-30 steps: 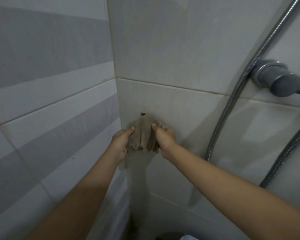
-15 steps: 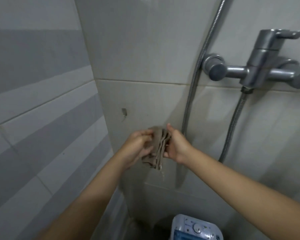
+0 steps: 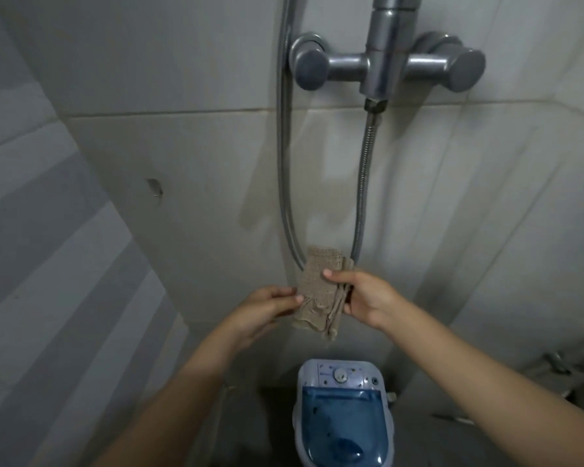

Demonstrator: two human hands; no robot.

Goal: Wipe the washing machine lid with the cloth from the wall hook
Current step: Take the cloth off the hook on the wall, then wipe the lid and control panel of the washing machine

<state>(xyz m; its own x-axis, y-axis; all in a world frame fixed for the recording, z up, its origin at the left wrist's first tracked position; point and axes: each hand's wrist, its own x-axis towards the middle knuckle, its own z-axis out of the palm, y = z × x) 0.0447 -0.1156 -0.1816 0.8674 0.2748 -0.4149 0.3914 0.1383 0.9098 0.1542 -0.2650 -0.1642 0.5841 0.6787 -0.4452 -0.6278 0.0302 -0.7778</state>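
Right now, through the single head camera, we see our two bare arms stretched out in front of a tiled bathroom wall. Between our hands hangs the cloth [image 3: 321,291], a beige, loosely woven piece folded into a narrow strip. Our left hand [image 3: 263,311] pinches its left edge between thumb and fingertips, roughly halfway down the strip. Our right hand [image 3: 364,298] grips the right edge, thumb laid across the front of the fabric and the fingers curled behind the bunched folds. So both hands are closed on the cloth, one on each side, with its upper end standing above our fingers and its crumpled lower end drooping below them.

Behind the cloth, the shower hose [image 3: 285,183] loops down the wall and its lowest bend is hidden by the fabric. Above sits the chrome shower mixer [image 3: 381,62] with a knob at each end. Off to the left, well apart from our hands, a small dark wall hook [image 3: 154,188] sticks out of the tile (nothing hangs on it).

Down below our hands, between our forearms, stands the washing machine [image 3: 343,416], its translucent blue lid [image 3: 343,429] shut and a round dial on the pale control panel above it. The cloth is held well above the lid, not touching it.
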